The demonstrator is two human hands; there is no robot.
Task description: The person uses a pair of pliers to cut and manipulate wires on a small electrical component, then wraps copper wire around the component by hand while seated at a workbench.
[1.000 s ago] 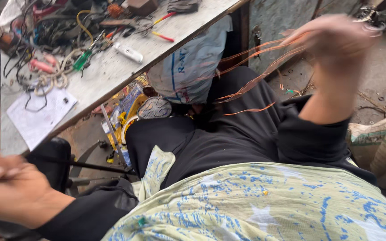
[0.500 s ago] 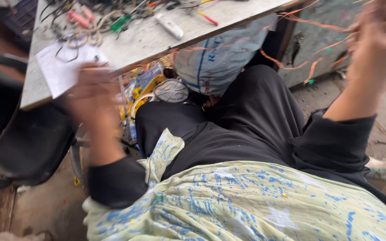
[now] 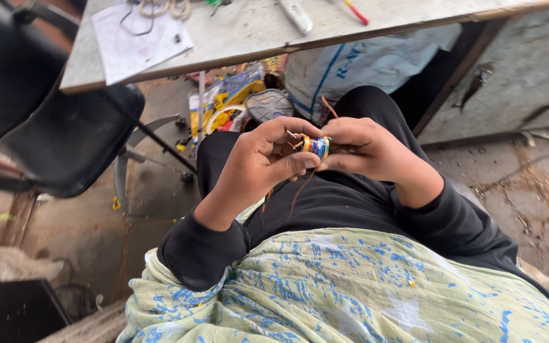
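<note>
Between both hands, the small coil (image 3: 316, 147) was pinched: left hand (image 3: 263, 164) and right hand (image 3: 366, 149) gripped it, winding copper wire (image 3: 297, 194); steady tension was likely needed next.

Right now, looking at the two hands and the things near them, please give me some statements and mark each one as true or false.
1. Both hands hold one small coil with blue and yellow bands. True.
2. The left hand rests flat on the table. False: it is raised over the lap, gripping the coil together with the right hand.
3. Thin copper wire hangs down from the coil. True.
4. A sheet of paper lies on the table. True.
5. The black chair stands to the person's right. False: it stands to the left.
</note>
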